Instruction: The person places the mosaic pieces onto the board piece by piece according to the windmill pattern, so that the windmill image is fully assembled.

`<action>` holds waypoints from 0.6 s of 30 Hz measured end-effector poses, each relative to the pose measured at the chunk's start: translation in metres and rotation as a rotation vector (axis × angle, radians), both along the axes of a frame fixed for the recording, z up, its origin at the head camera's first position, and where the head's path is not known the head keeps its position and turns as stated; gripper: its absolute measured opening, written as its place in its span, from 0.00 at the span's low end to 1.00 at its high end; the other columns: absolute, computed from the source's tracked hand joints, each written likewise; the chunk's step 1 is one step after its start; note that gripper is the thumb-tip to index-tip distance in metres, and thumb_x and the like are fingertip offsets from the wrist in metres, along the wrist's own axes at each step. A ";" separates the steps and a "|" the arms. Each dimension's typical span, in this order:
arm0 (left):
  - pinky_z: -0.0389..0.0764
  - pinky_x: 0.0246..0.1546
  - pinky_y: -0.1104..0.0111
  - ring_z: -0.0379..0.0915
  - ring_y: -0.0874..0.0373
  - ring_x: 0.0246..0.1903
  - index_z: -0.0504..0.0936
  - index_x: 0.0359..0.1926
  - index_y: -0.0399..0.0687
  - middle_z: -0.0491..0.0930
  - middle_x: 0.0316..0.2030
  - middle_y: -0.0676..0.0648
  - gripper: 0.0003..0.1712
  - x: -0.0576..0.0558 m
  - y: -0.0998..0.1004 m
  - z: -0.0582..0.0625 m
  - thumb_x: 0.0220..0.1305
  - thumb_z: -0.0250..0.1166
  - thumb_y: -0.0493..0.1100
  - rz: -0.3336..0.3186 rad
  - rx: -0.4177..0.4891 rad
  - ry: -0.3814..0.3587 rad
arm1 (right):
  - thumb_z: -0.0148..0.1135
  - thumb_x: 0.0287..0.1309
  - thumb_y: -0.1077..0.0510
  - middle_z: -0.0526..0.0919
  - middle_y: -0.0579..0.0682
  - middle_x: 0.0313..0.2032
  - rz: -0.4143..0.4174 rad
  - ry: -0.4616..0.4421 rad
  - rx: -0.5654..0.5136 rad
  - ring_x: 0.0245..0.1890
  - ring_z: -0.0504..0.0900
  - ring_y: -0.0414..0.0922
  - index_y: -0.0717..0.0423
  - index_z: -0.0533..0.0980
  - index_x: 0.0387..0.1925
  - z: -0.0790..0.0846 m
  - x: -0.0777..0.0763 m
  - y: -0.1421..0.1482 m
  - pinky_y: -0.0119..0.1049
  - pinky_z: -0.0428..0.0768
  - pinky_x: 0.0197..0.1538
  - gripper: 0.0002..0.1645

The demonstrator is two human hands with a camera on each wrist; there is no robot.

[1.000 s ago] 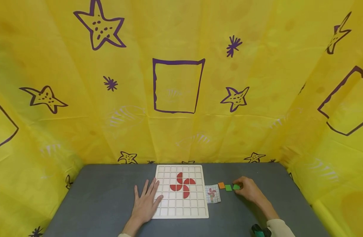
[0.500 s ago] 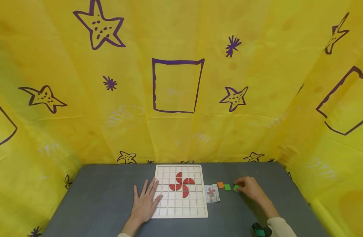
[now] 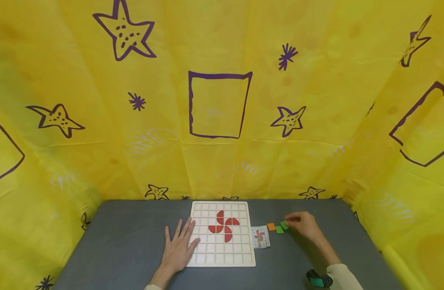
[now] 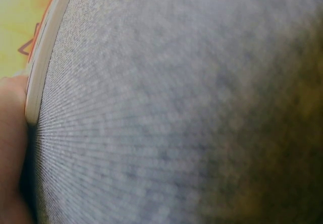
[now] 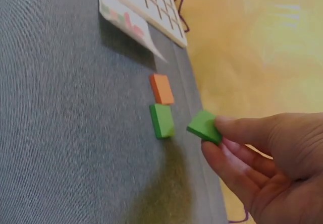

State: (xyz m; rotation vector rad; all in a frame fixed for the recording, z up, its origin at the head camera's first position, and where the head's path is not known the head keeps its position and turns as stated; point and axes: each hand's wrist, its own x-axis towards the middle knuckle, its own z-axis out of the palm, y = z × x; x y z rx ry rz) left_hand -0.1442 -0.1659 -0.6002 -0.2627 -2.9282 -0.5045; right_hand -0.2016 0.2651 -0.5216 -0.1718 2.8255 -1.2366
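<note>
My right hand (image 3: pixel 304 225) pinches a green square tile (image 5: pixel 204 126) between thumb and fingers, held up off the table in the right wrist view. Beside it on the table lie a second green tile (image 5: pixel 162 121) and an orange tile (image 5: pixel 161 89), end to end. My left hand (image 3: pixel 178 249) rests with spread, straight fingers over the left edge of a white grid board (image 3: pixel 240 257). Several red quarter-round pieces (image 3: pixel 227 233) sit in a pinwheel shape on the board's middle cells. The left wrist view shows mostly blurred table and the board's edge (image 4: pixel 43 67).
A small pattern card (image 3: pixel 260 237) with a printed red pinwheel lies against the board's right edge, one corner curling up. The grey table (image 3: pixel 124 233) meets a yellow patterned cloth (image 3: pixel 214 169) at the back and sides. A dark strap with green (image 3: pixel 318 279) circles the right wrist.
The right hand has lifted the rightmost green tile off the table and brought it slightly left and back, close to the other green tile. The left hand stays on the board.
</note>
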 end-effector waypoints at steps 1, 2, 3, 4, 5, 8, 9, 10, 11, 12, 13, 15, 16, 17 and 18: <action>0.34 0.65 0.32 0.47 0.41 0.73 0.62 0.74 0.51 0.56 0.75 0.49 0.37 0.000 0.000 0.000 0.72 0.48 0.63 0.001 -0.003 -0.002 | 0.68 0.56 0.66 0.87 0.55 0.32 -0.009 -0.002 -0.015 0.29 0.84 0.47 0.68 0.84 0.40 0.000 0.000 -0.002 0.35 0.82 0.30 0.11; 0.34 0.65 0.32 0.46 0.41 0.73 0.62 0.74 0.51 0.56 0.75 0.49 0.37 0.000 0.000 0.000 0.72 0.48 0.64 0.003 -0.007 -0.004 | 0.69 0.55 0.66 0.87 0.55 0.31 -0.020 -0.004 -0.030 0.29 0.85 0.48 0.68 0.84 0.40 0.000 0.000 -0.003 0.35 0.82 0.30 0.11; 0.34 0.65 0.32 0.46 0.41 0.73 0.61 0.74 0.51 0.56 0.75 0.49 0.37 0.000 -0.001 -0.001 0.72 0.48 0.64 0.006 -0.012 -0.007 | 0.69 0.55 0.66 0.87 0.56 0.31 -0.030 -0.007 -0.050 0.28 0.85 0.49 0.69 0.84 0.40 0.000 0.000 -0.005 0.37 0.83 0.30 0.11; 0.34 0.65 0.32 0.46 0.41 0.73 0.61 0.74 0.51 0.56 0.75 0.49 0.37 0.001 -0.001 -0.001 0.72 0.47 0.64 0.007 -0.015 -0.009 | 0.69 0.55 0.67 0.87 0.57 0.31 -0.040 -0.009 -0.065 0.28 0.86 0.50 0.69 0.84 0.39 0.001 0.000 -0.007 0.37 0.84 0.30 0.10; 0.34 0.65 0.32 0.47 0.41 0.73 0.62 0.74 0.51 0.56 0.75 0.49 0.37 0.001 -0.001 -0.001 0.72 0.47 0.64 0.009 -0.016 -0.009 | 0.69 0.54 0.67 0.87 0.57 0.30 -0.050 -0.012 -0.076 0.28 0.86 0.50 0.69 0.84 0.39 0.001 -0.001 -0.008 0.37 0.84 0.30 0.10; 0.35 0.65 0.32 0.48 0.41 0.73 0.62 0.74 0.51 0.56 0.74 0.49 0.37 0.001 -0.002 -0.001 0.72 0.48 0.64 0.010 -0.010 0.001 | 0.69 0.54 0.67 0.87 0.57 0.30 -0.076 -0.014 -0.095 0.28 0.86 0.49 0.69 0.84 0.38 0.001 0.000 -0.012 0.35 0.83 0.29 0.09; 0.35 0.65 0.32 0.48 0.40 0.73 0.62 0.74 0.51 0.57 0.74 0.49 0.37 0.001 -0.001 -0.002 0.71 0.49 0.64 0.007 -0.005 0.010 | 0.69 0.54 0.67 0.87 0.57 0.30 -0.087 -0.016 -0.097 0.28 0.86 0.48 0.69 0.84 0.37 0.001 0.000 -0.013 0.34 0.83 0.29 0.09; 0.35 0.65 0.32 0.49 0.40 0.73 0.63 0.73 0.51 0.57 0.74 0.49 0.37 0.001 -0.001 -0.002 0.71 0.50 0.64 0.003 0.002 0.021 | 0.70 0.54 0.66 0.87 0.56 0.30 -0.096 -0.014 -0.091 0.27 0.85 0.47 0.68 0.84 0.37 0.001 0.001 -0.013 0.33 0.82 0.29 0.08; 0.35 0.65 0.32 0.49 0.40 0.72 0.64 0.73 0.51 0.58 0.74 0.48 0.37 0.001 -0.001 -0.002 0.71 0.50 0.64 0.000 0.009 0.031 | 0.70 0.54 0.66 0.87 0.56 0.30 -0.103 -0.013 -0.083 0.27 0.85 0.45 0.66 0.85 0.36 0.002 0.002 -0.014 0.32 0.81 0.29 0.08; 0.36 0.65 0.32 0.50 0.40 0.72 0.64 0.73 0.51 0.59 0.73 0.48 0.37 0.001 0.000 -0.002 0.71 0.51 0.63 -0.003 0.013 0.041 | 0.70 0.53 0.65 0.87 0.55 0.31 -0.108 -0.009 -0.074 0.27 0.84 0.44 0.65 0.85 0.36 0.002 0.002 -0.014 0.32 0.81 0.28 0.08; 0.36 0.65 0.32 0.50 0.39 0.72 0.64 0.73 0.50 0.59 0.73 0.48 0.37 0.001 0.000 -0.003 0.70 0.51 0.63 -0.006 0.012 0.050 | 0.71 0.53 0.65 0.87 0.54 0.31 -0.111 -0.005 -0.065 0.27 0.84 0.43 0.64 0.85 0.35 0.002 0.003 -0.015 0.32 0.80 0.28 0.07; 0.37 0.64 0.31 0.51 0.39 0.72 0.65 0.72 0.50 0.60 0.73 0.48 0.36 0.000 0.000 -0.003 0.70 0.52 0.63 -0.009 0.015 0.059 | 0.71 0.53 0.64 0.88 0.53 0.31 -0.117 0.005 -0.049 0.27 0.83 0.42 0.62 0.86 0.35 0.003 0.003 -0.017 0.31 0.79 0.29 0.07; 0.37 0.64 0.31 0.51 0.39 0.72 0.65 0.72 0.50 0.60 0.73 0.48 0.36 0.000 0.000 -0.004 0.70 0.52 0.63 -0.009 0.013 0.059 | 0.72 0.53 0.63 0.88 0.53 0.31 -0.115 0.013 -0.041 0.28 0.83 0.42 0.62 0.86 0.35 0.003 0.004 -0.018 0.31 0.79 0.29 0.07; 0.36 0.64 0.31 0.50 0.39 0.72 0.64 0.72 0.50 0.59 0.73 0.48 0.37 0.000 0.000 -0.004 0.70 0.52 0.63 -0.007 0.010 0.054 | 0.72 0.53 0.63 0.88 0.53 0.32 -0.115 0.020 -0.037 0.28 0.83 0.42 0.62 0.86 0.35 0.004 0.004 -0.020 0.31 0.79 0.29 0.07; 0.36 0.65 0.32 0.50 0.40 0.72 0.64 0.73 0.50 0.59 0.73 0.48 0.37 0.000 0.000 -0.004 0.70 0.51 0.63 -0.006 0.005 0.048 | 0.72 0.53 0.62 0.88 0.53 0.32 -0.112 0.025 -0.036 0.29 0.83 0.43 0.62 0.86 0.36 0.004 0.004 -0.021 0.31 0.79 0.30 0.08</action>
